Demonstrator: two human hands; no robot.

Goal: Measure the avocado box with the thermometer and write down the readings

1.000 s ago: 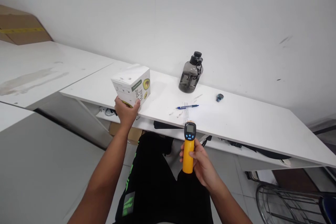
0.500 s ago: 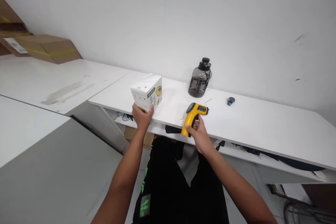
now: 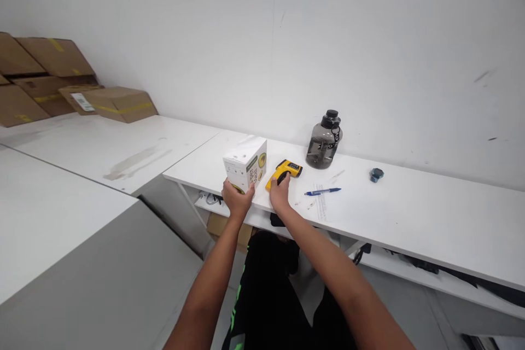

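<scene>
I see my left hand (image 3: 237, 200) wrapped around the near bottom corner of a white cardboard box (image 3: 245, 164), a squarish carton with avocado print, standing on the smooth white table (image 3: 410, 213). My right hand (image 3: 280, 197) closes over the handle of a yellow plastic infrared thermometer (image 3: 284, 171) lying just right of the box. A blue pen (image 3: 322, 192) and a smoky translucent water jug (image 3: 324, 140) sit farther right.

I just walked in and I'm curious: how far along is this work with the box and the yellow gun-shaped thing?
Looks done: the white box stands upright on the white desk. In hand: the left hand steadies the box's near side, while the right hand has the yellow thermometer gun lying on the desk beside the box. Left: both hands are on their things; neither is let go.
</scene>
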